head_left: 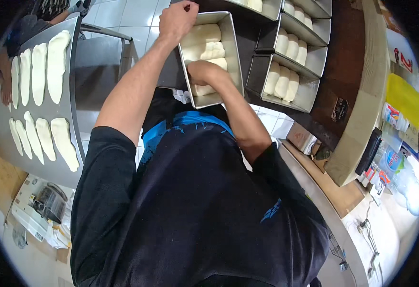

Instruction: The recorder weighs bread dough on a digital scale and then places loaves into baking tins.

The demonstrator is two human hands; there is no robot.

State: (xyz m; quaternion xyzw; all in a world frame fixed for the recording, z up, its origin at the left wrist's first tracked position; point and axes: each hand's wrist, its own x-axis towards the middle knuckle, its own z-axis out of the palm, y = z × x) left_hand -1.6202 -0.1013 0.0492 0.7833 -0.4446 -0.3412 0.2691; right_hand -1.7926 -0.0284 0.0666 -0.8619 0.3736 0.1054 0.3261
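Observation:
In front of me a metal loaf pan [236, 57] holds pale rolls of dough [204, 34] laid side by side across it. My right hand [204, 72] reaches down into its near half, over the dough, beside the left wall. Its fingers are mostly out of sight. At the pan's far left corner is my left hand [179, 21], its fingers curled closed against or just beside the rim. Whether it pinches anything there does not show.
More loaf pans [310, 88] with dough rolls stand in a row to the right, on a dark surface. Flat dough strips [56, 67] lie on a metal table [83, 57] at left, with another person's hand [6, 93] beside them. A wooden ledge [362, 95] edges the right side.

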